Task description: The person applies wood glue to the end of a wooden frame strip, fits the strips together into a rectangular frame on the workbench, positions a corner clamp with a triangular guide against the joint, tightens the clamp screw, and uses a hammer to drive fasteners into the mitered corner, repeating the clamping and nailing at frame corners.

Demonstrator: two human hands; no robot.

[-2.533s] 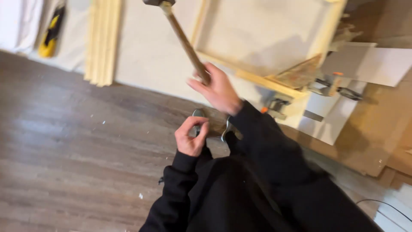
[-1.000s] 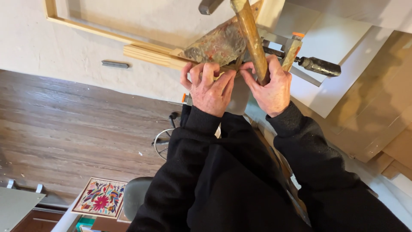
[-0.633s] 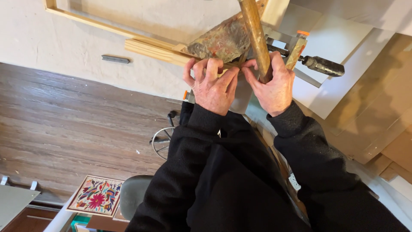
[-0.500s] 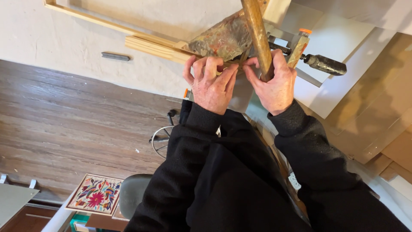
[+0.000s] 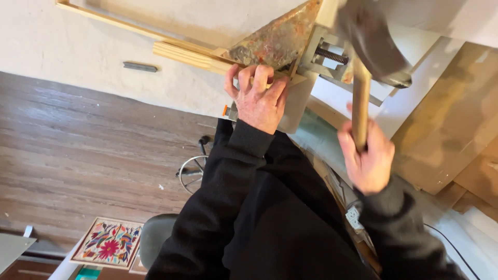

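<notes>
My left hand [image 5: 257, 98] presses its fingers down on the corner of a pale wooden frame [image 5: 181, 52], beside a paint-stained triangular corner plate [image 5: 275, 39]. My right hand [image 5: 365, 155] grips the wooden handle of a hammer [image 5: 360, 103]. The hammer's dark head [image 5: 371, 39] is blurred and raised above a metal corner clamp [image 5: 324, 52]. Both arms wear black sleeves.
The frame lies on a pale cloth [image 5: 62, 52] spread over a dark wood floor [image 5: 78, 155]. A small dark bar [image 5: 140, 67] rests on the cloth. Cardboard sheets [image 5: 456, 119] lie at the right. A stool [image 5: 155, 238] and a patterned tile [image 5: 106, 243] are below.
My right hand has pulled away from the frame corner, down and to the right, swinging the hammer head up over the clamp. My left hand stays on the frame corner.
</notes>
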